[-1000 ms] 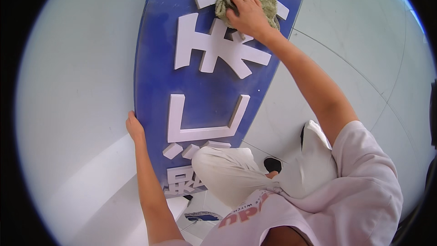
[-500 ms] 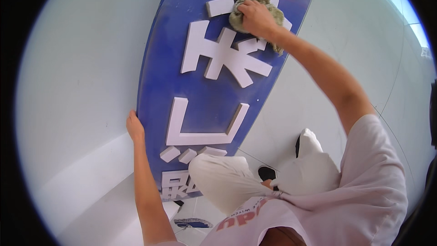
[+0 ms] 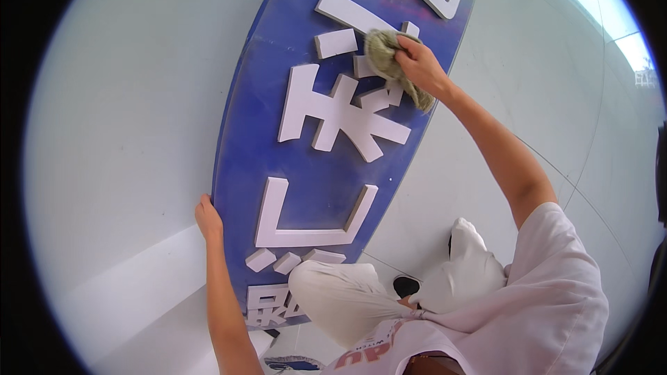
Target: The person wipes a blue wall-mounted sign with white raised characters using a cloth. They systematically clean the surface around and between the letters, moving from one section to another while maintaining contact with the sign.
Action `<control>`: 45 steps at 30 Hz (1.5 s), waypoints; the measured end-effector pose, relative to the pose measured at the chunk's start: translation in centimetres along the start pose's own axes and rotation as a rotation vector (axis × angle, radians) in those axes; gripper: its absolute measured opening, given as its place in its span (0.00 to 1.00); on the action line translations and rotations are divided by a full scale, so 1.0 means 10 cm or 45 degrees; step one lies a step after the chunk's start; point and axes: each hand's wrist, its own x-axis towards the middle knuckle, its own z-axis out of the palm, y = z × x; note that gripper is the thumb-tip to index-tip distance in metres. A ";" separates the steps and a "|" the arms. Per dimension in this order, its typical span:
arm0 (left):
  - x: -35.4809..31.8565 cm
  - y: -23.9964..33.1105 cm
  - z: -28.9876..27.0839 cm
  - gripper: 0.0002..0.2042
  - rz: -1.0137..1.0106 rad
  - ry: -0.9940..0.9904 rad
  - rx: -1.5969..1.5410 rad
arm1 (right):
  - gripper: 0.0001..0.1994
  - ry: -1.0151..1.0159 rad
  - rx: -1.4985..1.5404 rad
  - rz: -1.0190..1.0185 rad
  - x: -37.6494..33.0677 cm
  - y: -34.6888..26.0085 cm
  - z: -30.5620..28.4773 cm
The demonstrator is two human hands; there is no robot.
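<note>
A long blue signboard (image 3: 243,146) with raised white characters (image 3: 340,114) leans in front of me, running from far to near. My right hand (image 3: 422,68) is closed on a bunched, greenish cloth (image 3: 383,55), which lies over the raised strokes in the board's upper part. One end of the cloth hangs down toward the right edge of the board. Farther down, on the opposite side, my left hand (image 3: 208,218) grips the board's left edge, its fingers partly hidden. My knee covers part of the lowest characters.
A pale wall (image 3: 132,111) with a white ledge (image 3: 149,271) runs along the left. Light floor tiles (image 3: 549,118) spread to the right, under my shoes. At the bottom, a blue-and-white fringed thing (image 3: 295,362) lies by the board's lower end.
The view has tilted, so the board sits lower and more of its far character shows. The cloth is more bunched, and my right hand has shifted to its right side. My left hand keeps its grip.
</note>
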 end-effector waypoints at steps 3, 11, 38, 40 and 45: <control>-0.09 0.08 0.04 0.28 0.044 0.110 -0.107 | 0.12 -0.100 -0.093 -0.506 0.30 -0.38 0.22; -0.04 0.02 0.00 0.27 -0.009 0.000 0.050 | 0.13 -0.150 -1.223 -0.589 0.50 -0.70 0.42; -0.03 0.03 -0.03 0.30 -0.034 0.028 0.076 | 0.14 -0.170 0.027 -0.091 -0.72 -0.41 0.57; -0.04 0.01 0.01 0.30 -0.041 0.035 0.069 | 0.15 -0.093 -0.028 -0.319 -0.78 -0.32 0.61; 0.04 0.01 0.03 0.31 -0.057 -0.006 0.041 | 0.13 -0.002 -0.860 -0.863 -0.37 -0.24 0.91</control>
